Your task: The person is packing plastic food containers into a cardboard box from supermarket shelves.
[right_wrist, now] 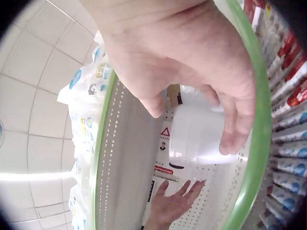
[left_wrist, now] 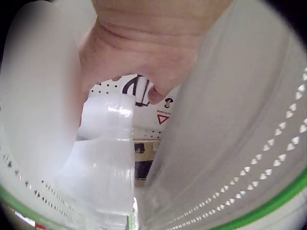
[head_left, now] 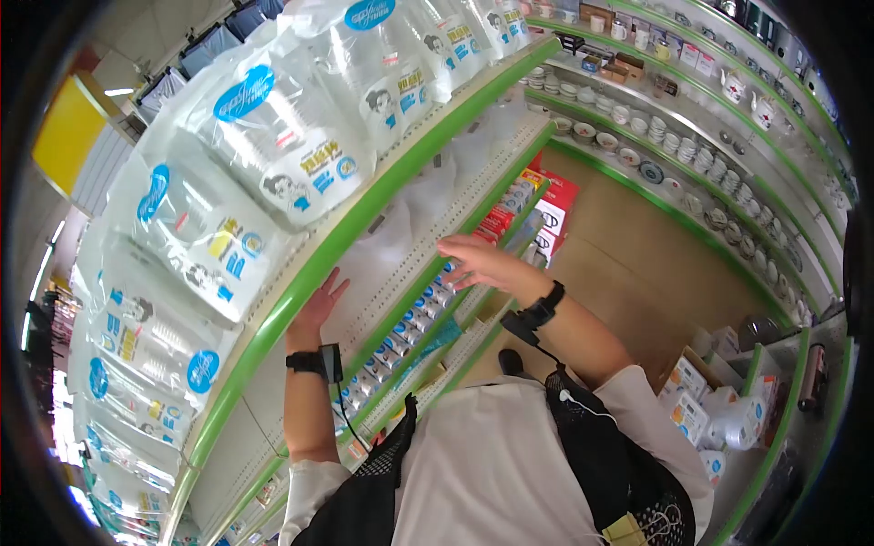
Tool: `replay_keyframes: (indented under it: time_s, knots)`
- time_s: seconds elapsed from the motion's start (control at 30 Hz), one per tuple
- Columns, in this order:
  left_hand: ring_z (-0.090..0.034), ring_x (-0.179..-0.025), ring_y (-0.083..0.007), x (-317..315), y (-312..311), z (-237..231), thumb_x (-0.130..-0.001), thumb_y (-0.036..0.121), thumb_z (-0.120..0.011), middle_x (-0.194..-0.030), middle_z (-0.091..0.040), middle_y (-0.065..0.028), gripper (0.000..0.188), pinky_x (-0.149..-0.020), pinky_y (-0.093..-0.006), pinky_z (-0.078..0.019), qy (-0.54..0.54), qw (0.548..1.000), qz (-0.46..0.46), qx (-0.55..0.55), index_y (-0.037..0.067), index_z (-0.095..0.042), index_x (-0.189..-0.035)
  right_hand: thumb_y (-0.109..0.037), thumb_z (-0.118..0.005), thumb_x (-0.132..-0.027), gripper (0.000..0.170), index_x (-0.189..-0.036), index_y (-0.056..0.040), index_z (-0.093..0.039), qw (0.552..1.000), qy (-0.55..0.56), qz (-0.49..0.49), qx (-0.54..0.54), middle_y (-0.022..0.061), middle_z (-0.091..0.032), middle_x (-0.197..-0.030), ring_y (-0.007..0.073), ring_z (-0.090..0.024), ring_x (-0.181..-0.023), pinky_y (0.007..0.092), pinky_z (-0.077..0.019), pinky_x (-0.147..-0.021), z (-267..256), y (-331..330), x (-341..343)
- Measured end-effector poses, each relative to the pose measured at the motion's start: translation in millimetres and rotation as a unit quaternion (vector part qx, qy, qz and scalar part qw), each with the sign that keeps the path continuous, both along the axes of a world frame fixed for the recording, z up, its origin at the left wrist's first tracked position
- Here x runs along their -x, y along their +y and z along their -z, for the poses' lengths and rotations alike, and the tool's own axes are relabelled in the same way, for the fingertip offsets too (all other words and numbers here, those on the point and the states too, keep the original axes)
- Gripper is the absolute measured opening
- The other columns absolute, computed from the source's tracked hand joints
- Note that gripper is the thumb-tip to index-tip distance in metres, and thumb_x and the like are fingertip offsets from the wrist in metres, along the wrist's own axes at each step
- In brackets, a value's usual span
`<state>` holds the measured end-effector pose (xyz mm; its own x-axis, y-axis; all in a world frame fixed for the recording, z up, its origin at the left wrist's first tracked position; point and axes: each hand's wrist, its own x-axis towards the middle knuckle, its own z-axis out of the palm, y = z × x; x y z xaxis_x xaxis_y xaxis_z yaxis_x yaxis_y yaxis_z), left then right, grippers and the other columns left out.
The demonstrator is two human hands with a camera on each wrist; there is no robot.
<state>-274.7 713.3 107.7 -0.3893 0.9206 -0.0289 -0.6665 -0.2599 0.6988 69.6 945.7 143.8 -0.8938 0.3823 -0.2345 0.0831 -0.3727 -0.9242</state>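
In the head view my left hand reaches in at the shelf, fingers spread and holding nothing. My right hand is held in front of the shelf edge, thumb and fingers apart, fingers slightly bent. Clear plastic-wrapped packs stand on the shelf under the right hand in the right wrist view; whether the fingertips touch them I cannot tell. Beyond them, the left hand shows with fingers spread. The left wrist view shows the left hand above the packs, its fingers partly hidden.
Large bagged packs fill the upper shelf, whose green edge runs above the left hand. Rows of small packets lie on a lower shelf. Red boxes stand past the right hand. Bowls and cups line the shelves across the aisle.
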Motion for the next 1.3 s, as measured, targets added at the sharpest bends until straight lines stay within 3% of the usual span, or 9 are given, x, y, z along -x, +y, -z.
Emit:
replay_keyframes:
  time_s: [0.17,0.33,0.53,0.7,0.87,0.9,1.0,1.17,1.3]
  knots:
    - [-0.047,-0.136,-0.0360,69.5,53.1,10.9,-0.099,0.047,-0.056,-0.152,-0.045,-0.0124,0.062,-0.115,-0.0520,-0.0401,0.101,0.994,-0.040,-0.024,0.011,-0.046,-0.148,-0.066,-0.070,-0.084,0.116,-0.161,-0.0036,-0.009,0.995,-0.075,-0.049,0.045,0.0216,-0.017,-0.166,0.0437,-0.061,-0.118,0.0535,-0.0544,-0.090,-9.8,40.2,74.2]
    - [-0.049,-0.135,-0.0358,73.9,93.0,5.0,-0.099,0.048,-0.056,-0.151,-0.047,-0.0128,0.062,-0.115,-0.0527,-0.0400,0.221,0.969,-0.105,0.010,0.010,-0.047,-0.147,-0.070,-0.070,-0.083,0.125,-0.161,-0.0027,0.002,0.991,-0.069,-0.102,0.052,0.0184,-0.012,-0.168,0.0487,-0.054,-0.127,0.0599,-0.0510,-0.097,-6.6,64.0,109.8]
    - [-0.050,-0.134,-0.0356,74.7,112.5,12.9,-0.099,0.048,-0.056,-0.150,-0.049,-0.0133,0.061,-0.115,-0.0536,-0.0398,0.348,0.919,-0.179,0.051,0.010,-0.048,-0.146,-0.054,-0.078,-0.082,0.111,-0.159,-0.0093,-0.011,0.991,-0.017,-0.072,0.115,0.0201,-0.027,-0.160,0.0508,-0.058,-0.118,0.0546,-0.0549,-0.093,4.5,69.2,131.1]
    - [-0.051,-0.133,-0.0354,74.3,91.8,31.1,-0.099,0.048,-0.057,-0.149,-0.050,-0.0137,0.061,-0.115,-0.0543,-0.0397,0.444,0.859,-0.238,0.086,0.010,-0.049,-0.146,-0.027,-0.064,-0.096,0.062,-0.148,-0.0049,-0.039,0.988,0.026,-0.037,0.148,0.0109,-0.039,-0.151,0.0382,-0.065,-0.109,0.0450,-0.0594,-0.091,6.7,53.2,127.1]
    - [-0.052,-0.132,-0.0352,59.5,33.6,61.2,-0.098,0.048,-0.057,-0.148,-0.052,-0.0141,0.061,-0.115,-0.0550,-0.0395,0.532,0.786,-0.291,0.120,0.009,-0.050,-0.145,-0.025,-0.062,-0.095,0.056,-0.144,-0.0054,-0.043,0.981,0.042,-0.075,0.173,0.0122,-0.047,-0.145,0.0366,-0.064,-0.113,0.0453,-0.0581,-0.096,7.2,21.9,89.8]
    - [-0.052,-0.132,-0.0352,56.0,21.2,62.8,-0.098,0.048,-0.057,-0.148,-0.052,-0.0141,0.061,-0.115,-0.0550,-0.0395,0.531,0.787,-0.291,0.120,0.009,-0.050,-0.145,-0.024,-0.061,-0.095,0.054,-0.143,-0.0055,-0.044,0.978,0.052,-0.098,0.175,0.0120,-0.050,-0.142,0.0357,-0.064,-0.115,0.0455,-0.0571,-0.097,4.7,12.5,78.6]
    - [-0.058,-0.126,-0.0355,16.7,-19.7,22.2,-0.099,0.045,-0.058,-0.144,-0.055,-0.0164,0.059,-0.100,-0.0542,-0.0547,0.066,0.993,-0.074,-0.062,0.009,-0.051,-0.145,-0.018,-0.058,-0.094,0.050,-0.140,-0.0037,-0.045,0.986,0.083,-0.042,0.140,0.0129,-0.055,-0.136,0.0337,-0.062,-0.119,0.0466,-0.0541,-0.102,-1.3,-21.0,47.4]
    - [-0.054,-0.128,-0.0380,-16.9,-56.7,-3.2,-0.102,0.044,-0.055,-0.151,-0.044,-0.0154,0.061,-0.096,-0.0502,-0.0587,0.086,0.987,-0.117,0.062,0.008,-0.041,-0.149,-0.019,-0.059,-0.093,0.048,-0.139,-0.0075,-0.049,0.993,0.102,0.031,0.053,0.0098,-0.056,-0.133,0.0267,-0.062,-0.116,0.0410,-0.0553,-0.100,-6.8,-63.5,20.8]
    - [-0.053,-0.129,-0.0403,-34.3,-70.5,-8.9,-0.103,0.038,-0.054,-0.151,-0.041,-0.0154,0.058,-0.097,-0.0482,-0.0589,0.071,0.981,-0.151,0.099,0.008,-0.037,-0.150,-0.018,-0.058,-0.097,0.043,-0.138,-0.0087,-0.049,0.987,0.039,0.001,0.154,0.0080,-0.061,-0.127,0.0213,-0.065,-0.110,0.0417,-0.0544,-0.096,-2.0,-91.9,18.3]
